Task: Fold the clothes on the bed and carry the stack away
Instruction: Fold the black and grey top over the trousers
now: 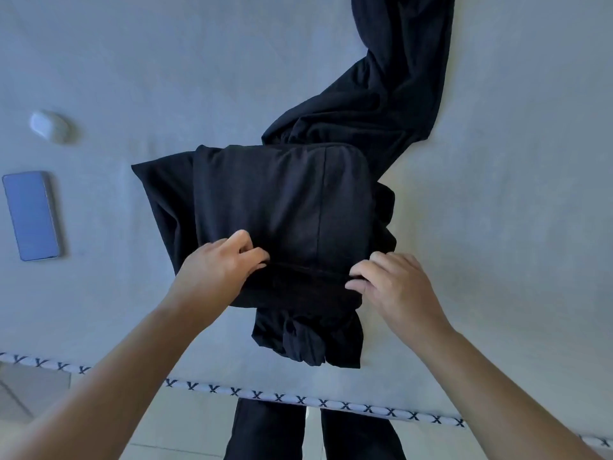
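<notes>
A folded black garment [282, 207] lies on top of other black clothes in the middle of the grey bed [497, 194]. My left hand [219, 270] pinches the garment's near edge on the left side. My right hand [391, 283] pinches the same edge on the right side. A crumpled black piece [308, 340] sticks out from under the pile toward me. Another long black garment [391, 81] trails unfolded from the pile toward the far side of the bed.
A blue phone [31, 215] lies at the left of the bed, with a small white case [49, 126] beyond it. The bed's near edge has white trim with dark crosses [298, 400]. My dark-trousered legs [315, 433] stand on a pale tiled floor.
</notes>
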